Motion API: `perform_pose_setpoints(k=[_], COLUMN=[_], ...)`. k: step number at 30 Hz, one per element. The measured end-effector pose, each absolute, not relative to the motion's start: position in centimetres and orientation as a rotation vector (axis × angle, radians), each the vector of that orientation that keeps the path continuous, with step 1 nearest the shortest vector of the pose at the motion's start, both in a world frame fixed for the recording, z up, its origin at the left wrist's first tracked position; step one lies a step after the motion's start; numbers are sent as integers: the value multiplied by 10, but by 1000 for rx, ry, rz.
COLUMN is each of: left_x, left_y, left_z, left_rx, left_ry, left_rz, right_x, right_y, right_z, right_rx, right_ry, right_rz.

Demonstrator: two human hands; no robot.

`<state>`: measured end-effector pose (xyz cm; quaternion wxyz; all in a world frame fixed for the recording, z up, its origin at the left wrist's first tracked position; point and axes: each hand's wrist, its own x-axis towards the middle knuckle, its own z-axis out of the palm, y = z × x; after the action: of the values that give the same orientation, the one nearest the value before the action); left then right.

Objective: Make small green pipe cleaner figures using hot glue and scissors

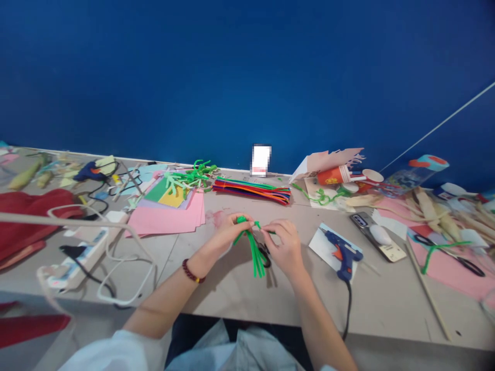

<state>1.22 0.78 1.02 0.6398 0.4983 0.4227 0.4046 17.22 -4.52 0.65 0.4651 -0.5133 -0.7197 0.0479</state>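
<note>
While both forearms angle inward from the table's near edge, the left hand [228, 234] pinches the top of a bundle of green pipe cleaners [252, 252], fingers curled tight, and the right hand [282, 245] closes narrowly on a bent green end. The bundle hangs between the hands, over black-handled scissors [265, 256]. A blue glue gun [342, 252] lies to the right on the tabletop [228, 304]; multicoloured pipe cleaners [251, 191] lie ahead.
</note>
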Motion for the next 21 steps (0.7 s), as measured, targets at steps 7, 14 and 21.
perform_pose_setpoints(k=[7,14,21], left_x=[11,6,6], left_y=[4,5,5], left_z=[17,21,22], left_rx=[966,1108,1252], left_ry=[692,796,855], left_rz=[819,780,853], right_x=[174,176,174], right_y=[-44,-43,-44], right_z=[2,1,2], right_rx=[-1294,-1327,-1297], right_ry=[-1711,-1723,-1721], right_rz=[302,148,102])
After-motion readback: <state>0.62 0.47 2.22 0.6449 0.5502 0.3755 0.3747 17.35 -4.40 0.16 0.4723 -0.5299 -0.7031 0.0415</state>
